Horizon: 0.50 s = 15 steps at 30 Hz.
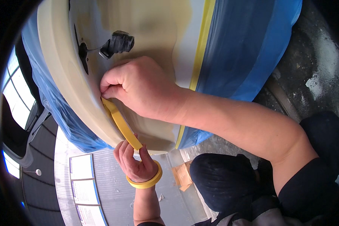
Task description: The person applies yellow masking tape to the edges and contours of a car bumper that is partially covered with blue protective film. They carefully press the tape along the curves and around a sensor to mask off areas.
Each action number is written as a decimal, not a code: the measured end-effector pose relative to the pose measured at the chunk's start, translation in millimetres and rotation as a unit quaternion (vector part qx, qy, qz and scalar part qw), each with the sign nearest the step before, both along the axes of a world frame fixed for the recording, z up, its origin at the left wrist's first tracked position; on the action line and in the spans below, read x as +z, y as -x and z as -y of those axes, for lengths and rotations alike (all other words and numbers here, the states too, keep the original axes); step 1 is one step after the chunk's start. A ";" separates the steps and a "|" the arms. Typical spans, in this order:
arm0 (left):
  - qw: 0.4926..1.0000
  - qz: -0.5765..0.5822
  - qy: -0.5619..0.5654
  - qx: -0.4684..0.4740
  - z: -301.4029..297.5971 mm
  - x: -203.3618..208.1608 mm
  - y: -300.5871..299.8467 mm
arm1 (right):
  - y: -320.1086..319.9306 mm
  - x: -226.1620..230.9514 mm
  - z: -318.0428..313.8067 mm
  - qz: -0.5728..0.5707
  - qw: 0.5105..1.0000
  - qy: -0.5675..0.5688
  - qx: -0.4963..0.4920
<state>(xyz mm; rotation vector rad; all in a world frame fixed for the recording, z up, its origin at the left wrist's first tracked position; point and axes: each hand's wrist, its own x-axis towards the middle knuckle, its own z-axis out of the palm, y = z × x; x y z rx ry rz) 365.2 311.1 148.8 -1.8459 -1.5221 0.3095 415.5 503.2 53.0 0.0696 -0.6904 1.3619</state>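
Observation:
My right hand [139, 84] pinches the upper end of a strip of yellow masking tape [122, 122] against a cream-coloured, primed car body panel [154, 41]. The strip runs slantwise along the panel's curved edge to my left hand [133, 160], whose thumb and fingers close on its lower end. Around my left wrist hangs a yellow tape roll [146, 184] like a bangle. Above my right hand, a small piece wrapped in black tape [118, 42] dangles by a thin wire from a dark slot [83, 56] in the panel.
Blue masking film [245, 49], bordered by a yellow tape line [202, 45], covers the right side. More blue film [67, 124] hangs at the left. My knee [222, 180] is low right, beside brown paper [182, 175] on the floor. Framed sheets [84, 190] hang on a light wall.

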 end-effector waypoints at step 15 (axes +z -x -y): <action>0.986 -0.010 0.154 -0.060 -28.3 1.4 -20.9 | 13.7 -8.7 -13.9 0.102 0.921 -0.149 -0.345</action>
